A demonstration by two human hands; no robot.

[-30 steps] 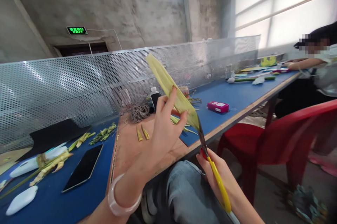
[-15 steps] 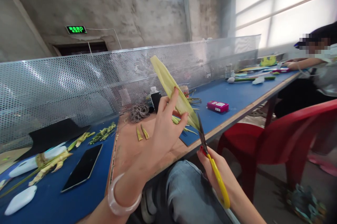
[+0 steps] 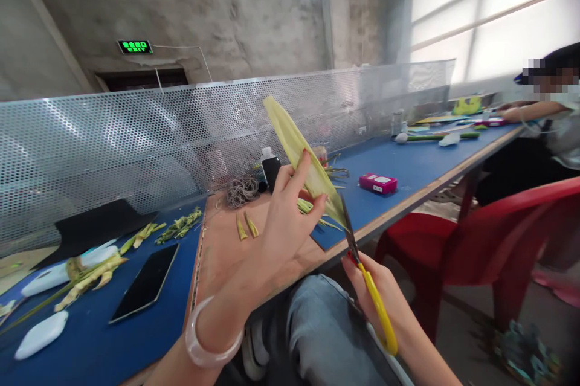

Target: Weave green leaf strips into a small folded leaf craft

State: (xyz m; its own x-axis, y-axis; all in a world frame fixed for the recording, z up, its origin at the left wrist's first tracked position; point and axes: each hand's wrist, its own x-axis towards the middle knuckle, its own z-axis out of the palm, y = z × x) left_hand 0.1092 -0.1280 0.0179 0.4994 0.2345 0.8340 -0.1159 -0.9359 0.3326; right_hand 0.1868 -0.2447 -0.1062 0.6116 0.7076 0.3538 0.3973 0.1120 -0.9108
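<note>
My left hand (image 3: pixel 283 226) pinches a long pale yellow-green leaf (image 3: pixel 299 153) and holds it up, tilted, over the table edge. My right hand (image 3: pixel 385 301) grips yellow-handled scissors (image 3: pixel 369 289). The dark scissor blades (image 3: pixel 348 232) meet the lower tip of the leaf. A clear bangle (image 3: pixel 212 344) sits on my left wrist.
On the blue table (image 3: pixel 399 165) lie a black phone (image 3: pixel 147 283), leaf trimmings (image 3: pixel 179 229), two cut leaf tips (image 3: pixel 245 228), a coil of rubber bands (image 3: pixel 240 189), a dark bottle (image 3: pixel 270 170) and a pink box (image 3: pixel 377 183). A perforated metal screen (image 3: pixel 136 144) backs it. A red chair (image 3: pixel 475 241) stands right; another person (image 3: pixel 548 114) works far right.
The scissor blades have closed on the leaf's lower tip. Both hands stay almost where they were; the view has shifted slightly.
</note>
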